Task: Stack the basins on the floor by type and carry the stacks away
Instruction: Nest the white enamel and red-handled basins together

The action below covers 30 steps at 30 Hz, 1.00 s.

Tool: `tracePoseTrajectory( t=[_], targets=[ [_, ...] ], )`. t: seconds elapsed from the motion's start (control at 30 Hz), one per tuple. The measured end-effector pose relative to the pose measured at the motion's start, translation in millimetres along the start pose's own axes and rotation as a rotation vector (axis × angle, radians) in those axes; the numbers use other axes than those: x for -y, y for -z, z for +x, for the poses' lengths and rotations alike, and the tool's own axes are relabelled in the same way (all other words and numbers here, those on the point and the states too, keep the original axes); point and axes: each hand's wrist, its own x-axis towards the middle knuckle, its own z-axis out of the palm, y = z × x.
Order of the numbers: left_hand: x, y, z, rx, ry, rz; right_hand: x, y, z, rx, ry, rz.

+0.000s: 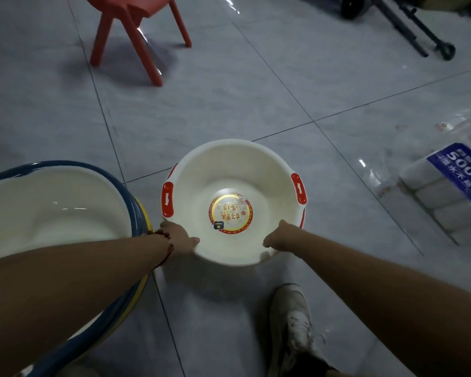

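Note:
A white basin with red handles point(230, 170) and a round red-and-gold sticker inside is held just above the grey tiled floor, its shadow beneath it. My left hand point(178, 238) grips its near-left rim, thumb inside the bowl. My right hand point(282, 236) grips the near-right rim the same way. At the left stands a larger stack of white basins with blue rims point(74, 164), with a yellow rim showing among them at its right side. My left forearm passes over that stack.
A red plastic stool point(136, 25) stands at the back left. A wrapped pack of paper rolls point(452, 183) lies at the right. A black metal stand with a wheel point(408, 20) is at the back right. My white shoe point(292, 319) is below the basin.

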Motion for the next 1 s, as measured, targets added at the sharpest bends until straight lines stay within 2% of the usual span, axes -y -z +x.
tracePoseTrajectory(
  t=[0.1,0.17,0.33,0.43,0.53,0.7,0.9,1.0],
  targets=[
    [0,9,-11,0.068,-0.08,0.092,0,14,-16,-0.058,0.118,-0.342],
    [4,15,-20,0.014,-0.148,0.153,4,21,-24,-0.15,0.187,-0.435],
    [25,32,-61,-0.451,-0.406,0.285,32,33,-64,-0.298,0.379,-0.571],
    [47,43,-98,-0.642,-0.419,0.368,50,40,-102,-0.35,0.467,-0.58],
    [84,55,-152,-0.698,-0.345,0.385,66,41,-149,-0.377,0.514,-0.548],
    [192,54,-244,-0.85,-0.151,0.375,103,22,-238,-0.467,0.648,-0.684],
    [332,13,-352,-0.788,0.205,0.269,185,-33,-341,-0.515,0.9,-0.78],
    [382,4,-396,-0.768,0.308,0.24,236,-75,-372,-0.49,1.032,-0.837]
  ],
)
